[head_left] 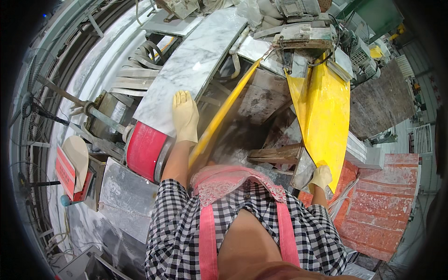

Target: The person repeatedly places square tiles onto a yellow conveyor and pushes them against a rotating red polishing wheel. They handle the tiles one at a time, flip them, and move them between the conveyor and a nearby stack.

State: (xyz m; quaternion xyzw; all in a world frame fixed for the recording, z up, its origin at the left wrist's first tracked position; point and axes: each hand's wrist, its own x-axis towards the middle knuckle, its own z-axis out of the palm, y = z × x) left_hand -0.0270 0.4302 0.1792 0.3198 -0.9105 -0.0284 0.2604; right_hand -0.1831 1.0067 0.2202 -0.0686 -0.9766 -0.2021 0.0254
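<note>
My left hand [185, 117], in a cream rubber glove, lies flat on the near end of a long white marble slab [189, 60] with grey veins. Its fingers are stretched out close together. Low on the right, my right hand [321, 178], gloved the same way, is closed on the lower edge of a glossy yellow plastic sheet [326, 114]. The sheet's upper end hangs near a hook and chain [285, 60]. A narrow yellow strip [228, 105] runs slantwise between the slab and the sheet. Under the slab's near end sits a red-covered roller [145, 151].
Grey metal plates [127, 198] lie left of my body, beside a red box [67, 172]. A wooden beam [275, 154] juts out between my hands. An orange-red dusty board [380, 205] and a weathered wooden board [380, 100] stand at right.
</note>
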